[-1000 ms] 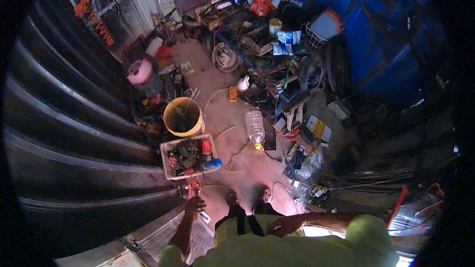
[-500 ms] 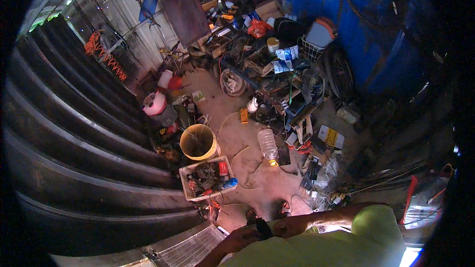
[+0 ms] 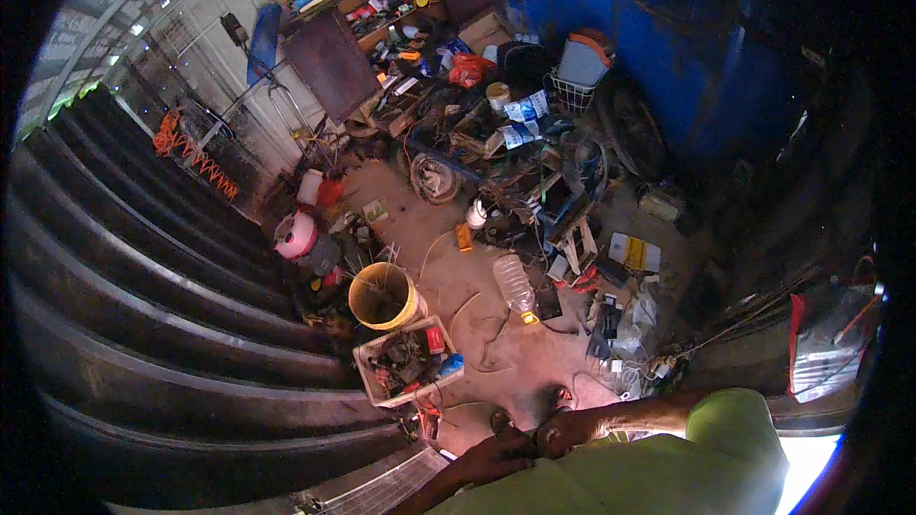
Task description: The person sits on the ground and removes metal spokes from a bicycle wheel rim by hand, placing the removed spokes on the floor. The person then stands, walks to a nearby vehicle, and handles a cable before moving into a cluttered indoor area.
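Note:
Close in front of my body, at the lower edge, my left hand [image 3: 508, 452] and my right hand [image 3: 563, 431] are drawn together, almost touching. Both look closed, with the fingers curled inward. Whatever they hold, if anything, is hidden in the dim light. Just beyond them my feet in sandals [image 3: 500, 421] show on the floor. A rectangular crate [image 3: 408, 399] full of dark parts, a red box [image 3: 436, 339] and a blue item [image 3: 451, 364] stands to the left of my hands. Orange-handled tools [image 3: 428, 422] lie beside the crate.
Behind the crate stands a yellow bucket [image 3: 412, 310] with thin rods in it. A clear plastic bottle [image 3: 513, 282] lies on the floor [image 3: 448, 272]. Cables and a plastic bag [image 3: 637, 324] sit at right. A cluttered heap with a wheel [image 3: 434, 178] fills the back.
My view has shifted, so the room sits differently in the picture. My hands have come closer together, and the dark thing seen between them earlier no longer shows clearly.

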Demonstrator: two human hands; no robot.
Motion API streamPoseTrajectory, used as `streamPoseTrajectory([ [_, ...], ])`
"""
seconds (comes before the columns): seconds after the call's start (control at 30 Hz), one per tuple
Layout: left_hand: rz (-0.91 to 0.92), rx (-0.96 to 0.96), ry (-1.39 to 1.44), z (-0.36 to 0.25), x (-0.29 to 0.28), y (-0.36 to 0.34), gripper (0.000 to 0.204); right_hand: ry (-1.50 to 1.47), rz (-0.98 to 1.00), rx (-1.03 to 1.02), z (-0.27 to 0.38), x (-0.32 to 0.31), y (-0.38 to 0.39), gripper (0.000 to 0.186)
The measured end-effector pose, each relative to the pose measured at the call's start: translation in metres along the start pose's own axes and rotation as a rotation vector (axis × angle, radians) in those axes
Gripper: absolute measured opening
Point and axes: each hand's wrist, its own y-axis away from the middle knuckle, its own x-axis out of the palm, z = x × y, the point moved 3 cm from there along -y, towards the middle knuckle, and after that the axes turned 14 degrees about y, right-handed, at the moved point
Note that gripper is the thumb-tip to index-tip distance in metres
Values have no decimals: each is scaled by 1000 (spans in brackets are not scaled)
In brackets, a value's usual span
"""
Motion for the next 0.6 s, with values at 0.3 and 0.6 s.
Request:
streamPoseTrajectory([
  [0.3, 117, -232, 90, 26, 2, -18, 40, -604, -5, 925, 49, -5, -10, 27],
  [0.6, 177, -277, 282, 67, 21, -16, 49, -776, -23, 952, 62, -12, -16, 28],
])
